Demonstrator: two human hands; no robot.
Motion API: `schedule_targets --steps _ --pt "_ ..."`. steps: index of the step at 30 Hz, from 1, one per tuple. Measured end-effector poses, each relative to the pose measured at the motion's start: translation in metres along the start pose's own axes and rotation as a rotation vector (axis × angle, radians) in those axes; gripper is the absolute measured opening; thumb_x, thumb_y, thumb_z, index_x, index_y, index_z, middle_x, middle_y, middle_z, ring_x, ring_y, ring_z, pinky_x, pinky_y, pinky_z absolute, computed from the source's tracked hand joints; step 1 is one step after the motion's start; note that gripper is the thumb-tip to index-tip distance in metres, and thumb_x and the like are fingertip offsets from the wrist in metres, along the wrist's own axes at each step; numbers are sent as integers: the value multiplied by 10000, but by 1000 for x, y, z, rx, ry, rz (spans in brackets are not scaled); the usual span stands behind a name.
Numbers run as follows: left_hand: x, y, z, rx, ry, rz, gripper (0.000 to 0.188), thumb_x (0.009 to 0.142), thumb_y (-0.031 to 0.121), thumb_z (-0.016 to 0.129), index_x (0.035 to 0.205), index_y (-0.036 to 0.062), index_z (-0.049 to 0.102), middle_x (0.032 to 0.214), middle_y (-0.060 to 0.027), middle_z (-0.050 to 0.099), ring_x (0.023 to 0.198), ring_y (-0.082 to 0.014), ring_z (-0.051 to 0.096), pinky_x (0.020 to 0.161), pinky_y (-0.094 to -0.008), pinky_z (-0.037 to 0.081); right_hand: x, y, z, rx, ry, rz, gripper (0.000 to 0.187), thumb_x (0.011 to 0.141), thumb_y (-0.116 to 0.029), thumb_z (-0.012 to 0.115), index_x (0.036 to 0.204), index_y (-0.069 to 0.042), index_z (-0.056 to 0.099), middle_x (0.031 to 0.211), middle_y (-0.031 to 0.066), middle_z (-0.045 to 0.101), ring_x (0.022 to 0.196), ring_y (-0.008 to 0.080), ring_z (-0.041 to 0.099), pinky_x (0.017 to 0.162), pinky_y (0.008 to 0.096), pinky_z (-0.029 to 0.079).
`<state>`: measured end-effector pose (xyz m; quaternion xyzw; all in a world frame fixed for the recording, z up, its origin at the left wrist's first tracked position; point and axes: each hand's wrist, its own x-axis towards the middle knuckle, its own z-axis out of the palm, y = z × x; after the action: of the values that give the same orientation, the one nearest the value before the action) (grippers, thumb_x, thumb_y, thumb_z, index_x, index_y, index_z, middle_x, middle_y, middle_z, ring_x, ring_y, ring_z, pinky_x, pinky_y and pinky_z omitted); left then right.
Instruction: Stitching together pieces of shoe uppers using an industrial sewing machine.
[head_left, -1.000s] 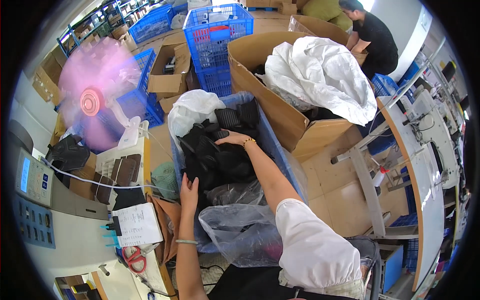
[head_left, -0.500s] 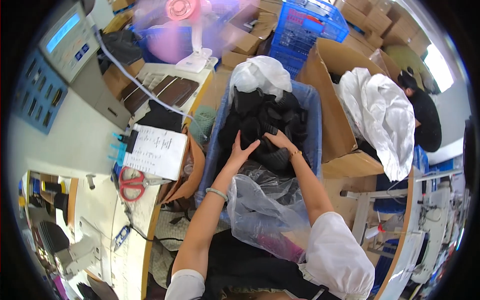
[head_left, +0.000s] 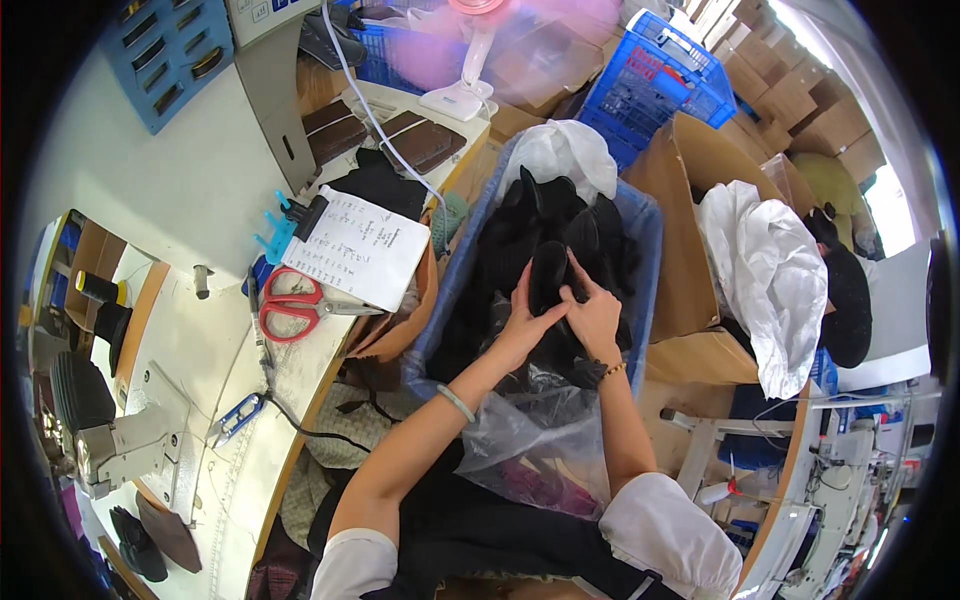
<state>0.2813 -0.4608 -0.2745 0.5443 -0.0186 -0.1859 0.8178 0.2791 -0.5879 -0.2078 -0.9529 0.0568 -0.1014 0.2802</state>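
Note:
Between my two hands is a black, curved, rounded piece (head_left: pixel 547 272), lifted a little above others like it. My left hand (head_left: pixel 522 328) grips its left side, thumb across the front. My right hand (head_left: pixel 596 316) closes on the right side, with the fingertips along its edge. Below and around them, many dark pieces (head_left: pixel 540 200) fill a blue plastic bin (head_left: pixel 648 240). A white plastic bag (head_left: pixel 570 155) lies at the bin's far end. Clear plastic sheeting (head_left: pixel 530 430) drapes over its near end. What exactly the black pieces are, I cannot tell.
On the left sewing table, a handwritten sheet (head_left: pixel 360 250) lies beside red-handled scissors (head_left: pixel 290 305) and blue thread snips (head_left: pixel 238 418). To the right stands a cardboard box (head_left: pixel 665 200) with a white sack (head_left: pixel 760 270) over it. A person in black (head_left: pixel 848 300) is beyond.
My hands have come together around one black piece and raised it from the pile. The view has shifted, so the table and bin sit differently in it.

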Motion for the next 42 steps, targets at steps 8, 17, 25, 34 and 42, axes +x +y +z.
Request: schedule_targets --steps 8,17,25,34,42 --pt "-73 92 37 -635 -34 3 936 886 -6 651 1544 175 11 1442 -104 395 1288 -191 439 1058 -326 391 -15 -85 -86 -302 122 -368 639 743 -270 679 1363 -304 530 752 104 641 679 318 644 667 419 524" --pt "-212 149 11 -321 155 429 890 894 11 655 1532 82 39 1478 -99 334 1336 -187 361 1102 -332 314 -92 -201 -115 -184 165 -720 686 681 -264 706 1352 -280 561 942 57 687 731 250 655 689 354 504" --pt "-318 225 -101 -347 530 634 655 919 16 606 1467 104 259 1344 -120 477 1196 -223 524 961 -370 493 -121 -355 -29 124 123 -1125 705 721 -266 723 1391 -266 504 807 60 651 669 270 648 629 369 528" --pt "-344 265 -236 -234 588 501 359 947 200 582 1272 50 553 1190 -52 628 1082 -156 606 946 -322 486 -134 -464 80 130 32 -965 640 782 -359 697 1368 -180 513 748 111 648 625 283 671 571 388 531" --pt "-340 252 -231 -185 857 486 220 934 247 604 1016 43 602 983 -44 658 939 -144 642 828 -362 527 -98 -482 118 313 -57 -777 590 806 -360 652 1354 -186 521 876 138 669 767 326 679 652 428 542"
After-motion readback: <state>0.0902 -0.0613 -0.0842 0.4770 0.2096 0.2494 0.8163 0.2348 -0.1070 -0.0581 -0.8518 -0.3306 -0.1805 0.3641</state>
